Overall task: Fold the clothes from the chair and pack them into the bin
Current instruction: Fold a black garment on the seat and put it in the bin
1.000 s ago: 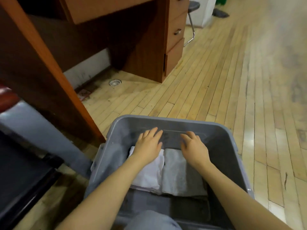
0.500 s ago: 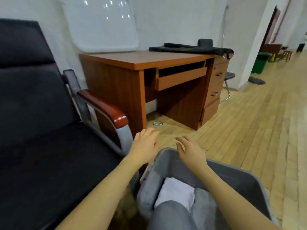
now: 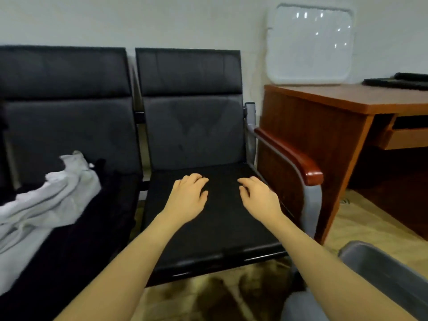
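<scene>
While both my hands hover over the bare black seat of the right-hand chair (image 3: 208,218), neither holds anything. My left hand (image 3: 188,195) has its fingers loosely spread and relaxed; my right hand (image 3: 259,196) is the same, fingers slightly bent, empty. White clothes (image 3: 46,205) lie crumpled and unfolded on the seat well off to the left of my left hand. Some dark fabric may lie under them, can't tell. My grey bin (image 3: 382,267) sits on the floor to the right of my right forearm, only a corner showing, contents not visible from here. My guess: task partly done at best, since the white pile is left to fold and pack. Next likely a reach left for that pile.
</scene>
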Available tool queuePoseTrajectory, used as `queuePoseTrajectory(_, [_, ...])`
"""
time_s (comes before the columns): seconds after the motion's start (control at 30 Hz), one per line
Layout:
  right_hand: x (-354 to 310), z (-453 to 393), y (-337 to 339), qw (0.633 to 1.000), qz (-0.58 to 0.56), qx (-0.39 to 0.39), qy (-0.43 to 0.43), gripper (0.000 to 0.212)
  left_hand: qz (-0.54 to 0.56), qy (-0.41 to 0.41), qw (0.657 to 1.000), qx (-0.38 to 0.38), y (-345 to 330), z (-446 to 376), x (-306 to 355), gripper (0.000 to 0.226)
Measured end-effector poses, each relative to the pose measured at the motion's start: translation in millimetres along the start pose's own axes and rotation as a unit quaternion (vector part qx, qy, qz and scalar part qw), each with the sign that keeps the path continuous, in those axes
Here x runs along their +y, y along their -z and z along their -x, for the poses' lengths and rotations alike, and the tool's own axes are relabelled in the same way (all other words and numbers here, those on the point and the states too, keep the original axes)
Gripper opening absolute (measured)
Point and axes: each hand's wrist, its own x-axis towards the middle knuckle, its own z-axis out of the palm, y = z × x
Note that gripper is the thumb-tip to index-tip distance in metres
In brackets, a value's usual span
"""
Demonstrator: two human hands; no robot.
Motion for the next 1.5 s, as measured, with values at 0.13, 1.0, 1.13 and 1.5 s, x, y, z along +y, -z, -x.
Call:
queuePoseTrajectory(0.13, [-66,-21,-45,0.997,-0.031,-0.049,0.054,0.035,-0.038,0.066,0.997,0.012,22,35,-68,0.042])
queuePoseTrajectory(1.0, [-301,-8,-269,0.957,-0.056,-0.238,0.155,0.051,-0.077,0.307,0.949,-0.01,25,213,-292,0.06])
queuePoseTrajectory(1.13, [-291,-4,-266,0.949,-0.211,-0.193,0.136,0.038,-0.073,0.291,0.954,0.025,19,212,-290,0.075])
queuePoseTrajectory(1.5, [-224,-12,-215,0.974,-0.16,-0.084,0.138,0.02,-0.001,0.284,0.959,0.011,0,171,-253,0.042])
